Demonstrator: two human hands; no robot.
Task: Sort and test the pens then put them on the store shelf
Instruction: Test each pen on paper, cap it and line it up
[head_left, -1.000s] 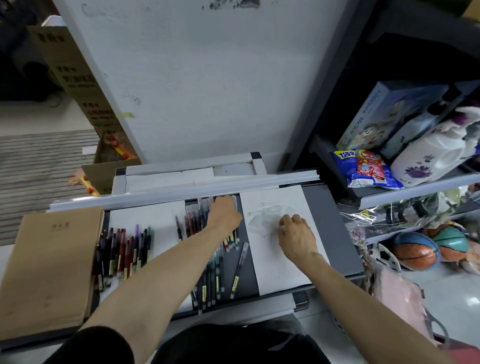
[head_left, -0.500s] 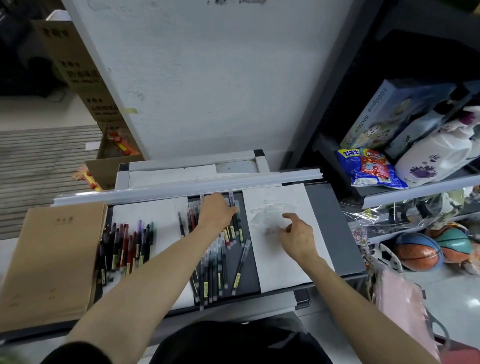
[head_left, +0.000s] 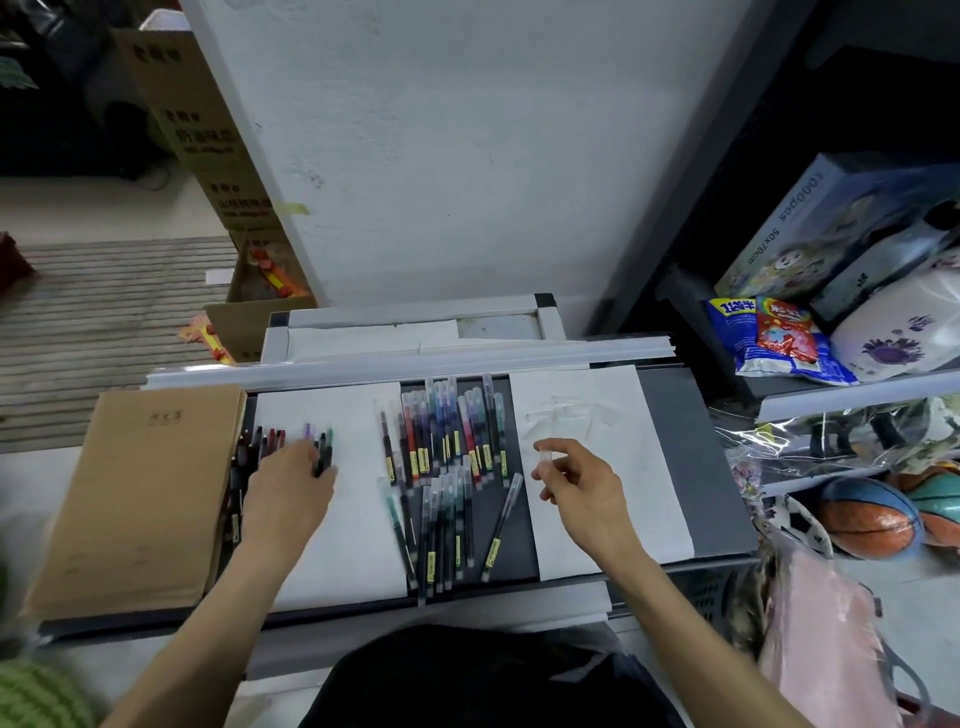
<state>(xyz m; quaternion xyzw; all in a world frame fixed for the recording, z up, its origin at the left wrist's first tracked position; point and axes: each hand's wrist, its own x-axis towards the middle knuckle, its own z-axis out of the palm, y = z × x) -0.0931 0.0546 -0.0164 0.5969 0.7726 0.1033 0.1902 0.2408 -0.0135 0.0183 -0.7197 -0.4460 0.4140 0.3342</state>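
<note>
Right hand: I saw the right hand (head_left: 582, 486) lifted off the surface, thumb and forefinger pinching a small clear plastic pen cap (head_left: 545, 456).
Left hand: The left hand (head_left: 288, 493) lay palm-down on the heap of dark and red pens (head_left: 260, 441), with its fingers curled over them. I could not tell whether it gripped one or merely rested there.
Deciding relation: The spread of slim translucent coloured pens (head_left: 447, 452) lay between the hands, just to the right hand's left. Their long axes ran away from me, roughly parallel. The right hand was the nearer one.
My reading: The cap wanted a pen, so I judged a short leftward reach across those barrels likeliest.
Under the right hand: A white sheet with faint scribbles (head_left: 623, 415) spread beneath it and beyond it.
Beyond the left hand: A brown kraft-paper notebook (head_left: 140, 493) lay just to its left.
</note>
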